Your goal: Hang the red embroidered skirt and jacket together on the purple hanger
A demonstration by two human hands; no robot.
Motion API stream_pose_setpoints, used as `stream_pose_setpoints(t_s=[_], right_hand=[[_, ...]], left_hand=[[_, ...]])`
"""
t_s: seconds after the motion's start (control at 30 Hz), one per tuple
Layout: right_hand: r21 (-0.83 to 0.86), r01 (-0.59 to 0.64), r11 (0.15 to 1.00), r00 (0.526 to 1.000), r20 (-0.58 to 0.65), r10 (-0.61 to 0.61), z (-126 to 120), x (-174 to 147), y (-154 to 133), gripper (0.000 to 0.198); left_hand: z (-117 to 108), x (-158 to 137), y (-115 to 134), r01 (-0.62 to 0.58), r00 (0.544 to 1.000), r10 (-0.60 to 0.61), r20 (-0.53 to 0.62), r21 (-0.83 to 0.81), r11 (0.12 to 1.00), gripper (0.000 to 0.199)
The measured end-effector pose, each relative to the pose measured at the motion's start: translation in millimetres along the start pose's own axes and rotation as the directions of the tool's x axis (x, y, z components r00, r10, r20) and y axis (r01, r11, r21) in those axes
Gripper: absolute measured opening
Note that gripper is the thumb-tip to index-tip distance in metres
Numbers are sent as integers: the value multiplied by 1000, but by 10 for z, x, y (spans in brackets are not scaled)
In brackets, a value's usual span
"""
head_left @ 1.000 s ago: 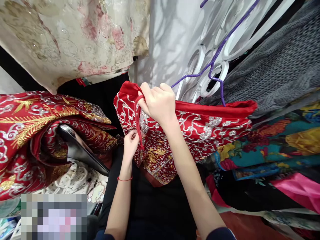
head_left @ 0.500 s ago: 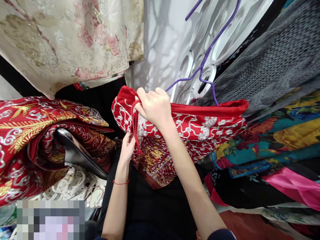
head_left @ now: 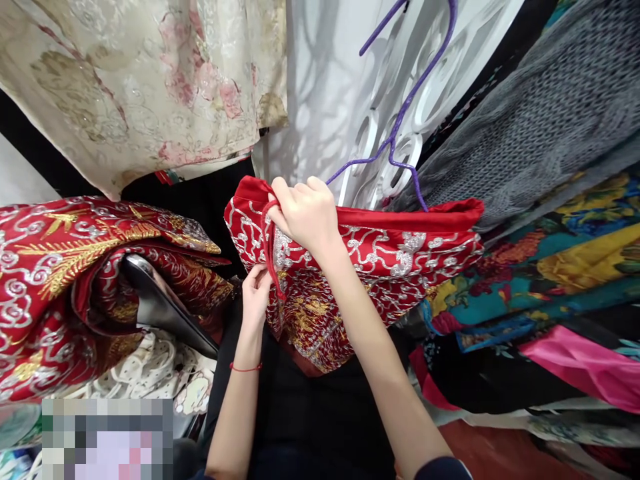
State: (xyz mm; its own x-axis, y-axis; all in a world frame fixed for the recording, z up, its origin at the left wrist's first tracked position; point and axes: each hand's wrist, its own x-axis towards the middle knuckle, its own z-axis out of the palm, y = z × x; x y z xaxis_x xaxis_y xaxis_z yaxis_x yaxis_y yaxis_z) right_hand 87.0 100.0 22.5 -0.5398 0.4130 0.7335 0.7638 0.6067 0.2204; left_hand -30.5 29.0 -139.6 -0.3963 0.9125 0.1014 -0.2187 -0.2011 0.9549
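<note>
A red garment [head_left: 415, 250] with silver and gold embroidery hangs folded from a purple hanger [head_left: 393, 137]. My right hand [head_left: 306, 217] is closed around its red top band, left of the hanger. From beside that hand a red cord [head_left: 269, 250] loops down over the embroidery. My left hand [head_left: 256, 293] pinches the garment's left edge just below, close beside the cord; what lies between the fingertips is partly hidden. The garment's gold-patterned lower part [head_left: 313, 327] drapes below my right wrist.
At left lies another red embroidered cloth [head_left: 45, 267] with a black flat object [head_left: 165, 307] against it. A cream floral cloth [head_left: 200, 87] hangs above. White scrollwork [head_left: 367, 140] stands behind the hanger. A grey knit [head_left: 550, 113] and colourful fabrics [head_left: 575, 260] crowd the right.
The hanger and the garment's right end have shifted slightly left in view. Both hands keep nearly the same hold, and the cord hangs a little differently.
</note>
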Motion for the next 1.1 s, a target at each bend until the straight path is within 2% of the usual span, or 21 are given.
stream_pose_setpoints(t_s=[0.1, 0.17, 0.3, 0.37, 0.53, 0.67, 0.8, 0.97, 1.1], right_hand=[[1, 2, 1000, 1000, -13, -2, 9, -6, 0, 36], [4, 1, 1000, 1000, -19, -1, 15, -7, 1, 34], [1, -10, 1000, 1000, -13, 10, 22, -7, 5, 34], [0, -10, 1000, 1000, -12, 10, 21, -8, 7, 35], [2, 2, 1000, 1000, -19, -2, 11, -5, 5, 35], [-12, -23, 1000, 999, -23, 23, 8, 8, -10, 34], [-16, -30, 999, 999, -22, 30, -9, 14, -25, 34], [-19, -34, 999, 999, 5, 34, -28, -11, -30, 35], [-12, -39, 999, 999, 23, 39, -1, -16, -19, 36]], left_hand=[[17, -7, -14, -14, 1000, 13, -26, -22, 1000, 26], [9, -21, 1, -9, 1000, 8, -3, -47, 999, 26], [-47, -74, 65, 21, 991, -7, 137, -105, 994, 29], [-93, -93, 118, 23, 982, -8, 189, -78, 997, 28], [-166, -90, 348, -3, 983, -13, 181, 86, 996, 21], [-110, -69, 484, 45, 980, -47, 192, 14, 999, 22], [-38, -74, 470, 45, 990, -31, 141, -101, 994, 26], [-60, -102, 407, 24, 971, 3, 240, -110, 994, 24], [-120, -95, 425, 3, 959, 10, 283, -45, 999, 24]])
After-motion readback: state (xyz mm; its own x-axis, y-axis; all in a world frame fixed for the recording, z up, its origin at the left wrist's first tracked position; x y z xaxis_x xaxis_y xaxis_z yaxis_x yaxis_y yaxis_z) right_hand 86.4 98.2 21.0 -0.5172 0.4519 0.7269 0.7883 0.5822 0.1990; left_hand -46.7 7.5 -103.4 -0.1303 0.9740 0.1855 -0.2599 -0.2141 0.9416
